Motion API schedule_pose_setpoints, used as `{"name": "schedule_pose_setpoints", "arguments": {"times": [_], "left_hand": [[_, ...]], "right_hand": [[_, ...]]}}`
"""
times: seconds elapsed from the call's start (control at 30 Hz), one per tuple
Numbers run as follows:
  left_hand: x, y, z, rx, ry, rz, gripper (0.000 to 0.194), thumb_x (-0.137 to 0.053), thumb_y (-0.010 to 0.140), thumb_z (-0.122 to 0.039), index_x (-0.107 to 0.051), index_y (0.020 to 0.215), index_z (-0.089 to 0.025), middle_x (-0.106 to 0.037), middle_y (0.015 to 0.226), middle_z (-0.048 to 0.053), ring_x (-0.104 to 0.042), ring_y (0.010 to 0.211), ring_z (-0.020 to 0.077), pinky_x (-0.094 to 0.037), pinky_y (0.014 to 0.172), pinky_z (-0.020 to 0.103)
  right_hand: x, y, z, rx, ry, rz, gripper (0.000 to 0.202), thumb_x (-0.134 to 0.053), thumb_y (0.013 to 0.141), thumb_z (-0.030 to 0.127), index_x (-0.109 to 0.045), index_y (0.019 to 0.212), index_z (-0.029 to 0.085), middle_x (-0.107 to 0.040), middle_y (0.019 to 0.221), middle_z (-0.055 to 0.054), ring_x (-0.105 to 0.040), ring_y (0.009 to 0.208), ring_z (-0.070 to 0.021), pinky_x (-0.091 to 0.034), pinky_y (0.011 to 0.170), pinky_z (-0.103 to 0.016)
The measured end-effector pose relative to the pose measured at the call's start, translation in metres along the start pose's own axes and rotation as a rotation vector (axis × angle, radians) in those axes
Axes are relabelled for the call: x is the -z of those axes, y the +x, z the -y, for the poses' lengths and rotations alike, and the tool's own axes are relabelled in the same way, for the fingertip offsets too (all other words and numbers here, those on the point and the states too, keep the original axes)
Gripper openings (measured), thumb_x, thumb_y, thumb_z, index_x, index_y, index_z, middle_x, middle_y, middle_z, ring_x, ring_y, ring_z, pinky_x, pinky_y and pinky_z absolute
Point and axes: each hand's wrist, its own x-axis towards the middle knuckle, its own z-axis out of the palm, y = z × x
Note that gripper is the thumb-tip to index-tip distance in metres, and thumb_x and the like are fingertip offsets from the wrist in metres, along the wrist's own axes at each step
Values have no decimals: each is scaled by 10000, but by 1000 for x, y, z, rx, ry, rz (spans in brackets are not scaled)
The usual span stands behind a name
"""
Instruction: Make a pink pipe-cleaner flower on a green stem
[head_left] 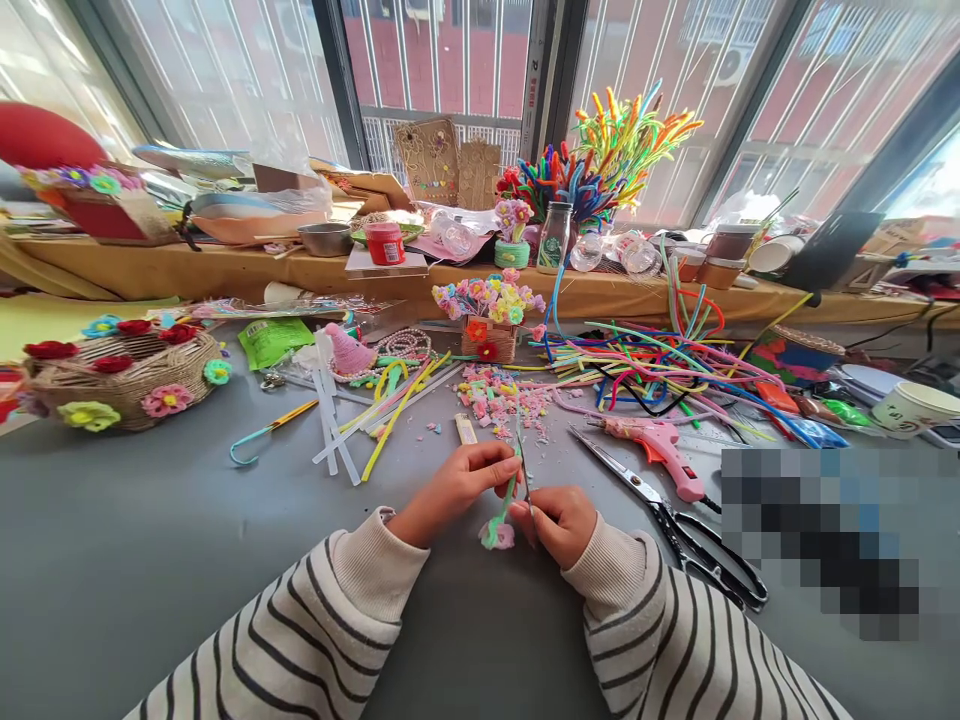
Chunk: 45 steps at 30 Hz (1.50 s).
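My left hand (472,485) is closed in a pinch on the thin green stem of a fuzzy pipe-cleaner flower (496,533). The flower's pink and green head hangs down toward me, between my two hands. Small scissors (524,465) are in my right hand (559,522), their narrow metal blades pointing away from me beside the stem. My fingers cover the handles, and whether the blades touch the stem cannot be made out. Just beyond my hands lies a heap of pink and yellow fuzzy clippings (502,395).
Large black-handled shears (664,505) and a pink glue gun (664,450) lie to the right. Loose pipe cleaners (645,360) spread behind them. Glue sticks (330,410), a crochet hook (274,430) and a flowered basket (135,385) are on the left. A small flower basket (487,340) stands ahead.
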Motion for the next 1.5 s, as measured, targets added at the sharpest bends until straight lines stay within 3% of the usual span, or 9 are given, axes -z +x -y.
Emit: {"name": "schedule_pose_setpoints", "arguments": {"times": [0.17,0.37,0.53,0.77,1.0,1.5], "left_hand": [[-1,0,0,-16,-36,-27,213,-439,701,-326,-469,583,-152,-422,580,-5,-374,562,90,-309,587,220],[-1,1,3,-7,16,24,215,-428,706,-314,-460,588,-136,-410,560,-19,-381,564,85,-308,575,216],[-1,0,3,1,21,25,211,-435,703,-316,-493,622,-129,-445,600,-6,-395,588,90,-314,592,222],[-2,0,2,-10,-36,3,199,-448,701,-304,-489,609,-132,-432,595,-6,-380,579,83,-313,591,212],[-1,-1,2,-18,-34,-14,176,-447,704,-280,-459,598,-140,-396,582,-14,-371,593,85,-308,598,209],[-2,0,3,-47,7,56,196,-410,730,-284,-457,615,-131,-401,594,-17,-367,579,78,-300,584,206]], "right_hand": [[-2,1,-2,41,49,24,582,-227,765,504,-437,353,149,-475,369,-6,-409,382,-59,-340,444,-174],[-2,0,-4,33,50,39,571,-247,756,515,-485,393,145,-471,374,-2,-402,369,-55,-315,416,-169],[-1,2,-3,-8,61,24,576,-242,756,516,-399,334,155,-425,347,5,-387,366,-57,-330,448,-176],[1,2,-2,-54,108,17,639,-155,738,578,-442,363,148,-416,354,5,-367,363,-55,-310,439,-182],[1,-1,0,22,82,64,651,-145,727,598,-521,465,136,-457,423,-4,-398,413,-65,-298,442,-185],[-1,-2,-2,69,128,63,638,-147,758,555,-503,428,141,-472,414,-7,-414,407,-59,-320,448,-177]]}}
